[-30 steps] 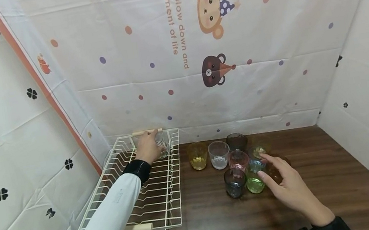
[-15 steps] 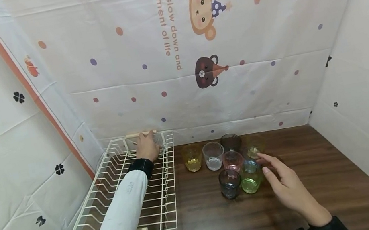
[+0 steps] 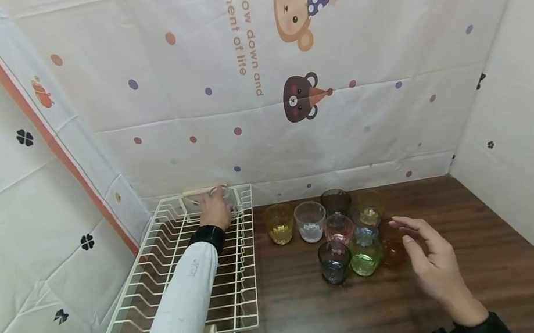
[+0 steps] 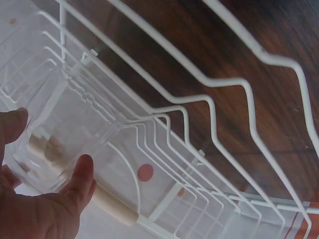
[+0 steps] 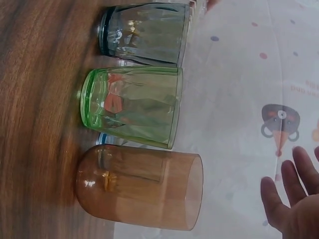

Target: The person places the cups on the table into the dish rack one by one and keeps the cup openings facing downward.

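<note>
In the head view my left hand [image 3: 215, 209] is at the far end of a white wire dish rack [image 3: 254, 251]. It grips a clear drinking glass [image 4: 70, 129] with thumb and fingertips, over the wires beside the rack's wooden handle [image 4: 114, 204]. The hand hides part of the glass in the head view. My right hand [image 3: 433, 259] hovers with loosely spread fingers to the right of the cups, touching none. Nearest it is an amber glass [image 5: 149, 189]; beside that are a green glass [image 5: 134, 107] and a dark blue-grey glass [image 5: 144, 35].
Behind these, several more glasses stand close together on the brown wood table [image 3: 304, 325]: a yellow one [image 3: 279, 226], a clear one [image 3: 311, 224], a pink one [image 3: 338, 228] and a black one [image 3: 336, 202]. Printed white cloth walls [image 3: 171, 100] border the table.
My left hand, with the clear glass, has shifted slightly at the rack's far end. My right hand has drawn back to the right, away from the cups. The head view has moved slightly.
</note>
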`<state>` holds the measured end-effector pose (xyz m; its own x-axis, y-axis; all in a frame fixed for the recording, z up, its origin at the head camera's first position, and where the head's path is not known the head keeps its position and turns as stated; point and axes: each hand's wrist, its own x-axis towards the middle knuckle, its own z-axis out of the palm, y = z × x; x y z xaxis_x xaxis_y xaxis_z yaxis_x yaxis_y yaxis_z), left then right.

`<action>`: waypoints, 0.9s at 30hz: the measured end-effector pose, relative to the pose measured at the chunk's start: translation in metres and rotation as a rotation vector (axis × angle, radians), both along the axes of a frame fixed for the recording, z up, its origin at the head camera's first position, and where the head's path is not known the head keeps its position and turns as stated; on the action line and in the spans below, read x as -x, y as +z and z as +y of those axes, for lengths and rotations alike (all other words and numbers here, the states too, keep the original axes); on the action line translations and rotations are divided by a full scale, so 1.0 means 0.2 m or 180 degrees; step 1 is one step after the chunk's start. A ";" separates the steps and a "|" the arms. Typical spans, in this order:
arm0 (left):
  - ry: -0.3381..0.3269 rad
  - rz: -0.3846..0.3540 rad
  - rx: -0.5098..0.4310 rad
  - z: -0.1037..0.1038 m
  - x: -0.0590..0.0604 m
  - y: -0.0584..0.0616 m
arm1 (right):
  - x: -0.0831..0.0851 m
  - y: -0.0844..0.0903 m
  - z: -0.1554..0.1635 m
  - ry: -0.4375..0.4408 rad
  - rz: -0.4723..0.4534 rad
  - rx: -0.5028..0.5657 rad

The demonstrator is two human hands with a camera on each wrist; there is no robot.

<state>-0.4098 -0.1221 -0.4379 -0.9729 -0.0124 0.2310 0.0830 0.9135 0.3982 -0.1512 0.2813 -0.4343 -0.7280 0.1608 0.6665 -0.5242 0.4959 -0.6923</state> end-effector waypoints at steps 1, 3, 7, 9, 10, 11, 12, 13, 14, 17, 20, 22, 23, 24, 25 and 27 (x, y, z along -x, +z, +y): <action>-0.0007 -0.0041 -0.0004 0.00 0.00 0.00 | 0.00 0.00 0.00 -0.0031 0.0005 0.0079; -0.0026 -0.0101 -0.0009 0.00 0.00 0.01 | -0.01 0.00 0.00 -0.0085 -0.0026 0.0181; -0.0063 -0.0189 -0.0084 -0.01 0.00 0.01 | -0.01 0.00 -0.01 -0.0205 -0.0207 0.0227; -0.0076 -0.0201 -0.0161 -0.01 0.00 0.01 | -0.01 -0.01 -0.01 -0.0222 -0.0284 0.0246; -0.0080 -0.0210 -0.0202 0.00 0.00 0.01 | 0.00 -0.01 -0.01 -0.0228 -0.0320 0.0254; -0.0092 -0.0212 -0.0237 0.00 0.00 0.01 | 0.00 -0.01 -0.02 -0.0223 -0.0353 0.0275; -0.0102 -0.0216 -0.0275 0.00 -0.01 0.01 | 0.00 -0.01 -0.02 -0.0216 -0.0387 0.0290; -0.0120 -0.0215 -0.0273 0.01 -0.01 0.02 | 0.01 -0.01 -0.03 -0.0203 -0.0414 0.0309; -0.0140 -0.0214 -0.0261 0.01 -0.01 0.02 | 0.01 -0.01 -0.03 -0.0191 -0.0438 0.0321; -0.0193 -0.0233 -0.0238 0.03 -0.02 0.03 | 0.02 -0.01 -0.04 -0.0182 -0.0502 0.0302; -0.0202 -0.0242 -0.0239 0.03 -0.03 0.03 | 0.02 -0.02 -0.06 -0.0196 -0.0549 0.0246; -0.0197 -0.0264 -0.0255 0.03 -0.03 0.03 | 0.02 -0.02 -0.06 -0.0209 -0.0581 0.0221; -0.0198 -0.0271 -0.0253 0.03 -0.03 0.03 | 0.02 -0.02 -0.06 -0.0221 -0.0594 0.0201; -0.0202 -0.0289 -0.0257 0.02 -0.03 0.03 | 0.02 -0.02 -0.06 -0.0233 -0.0604 0.0183; -0.0206 -0.0304 -0.0249 0.02 -0.02 0.02 | 0.02 -0.02 -0.06 -0.0239 -0.0614 0.0165; -0.0217 -0.0322 -0.0232 0.01 -0.01 0.01 | 0.01 -0.02 -0.06 -0.0236 -0.0628 0.0172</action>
<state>-0.4077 -0.1205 -0.4354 -0.9903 0.0414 0.1327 0.1000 0.8755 0.4727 -0.1542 0.2690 -0.4390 -0.8283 0.2505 0.5012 -0.3394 0.4875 -0.8045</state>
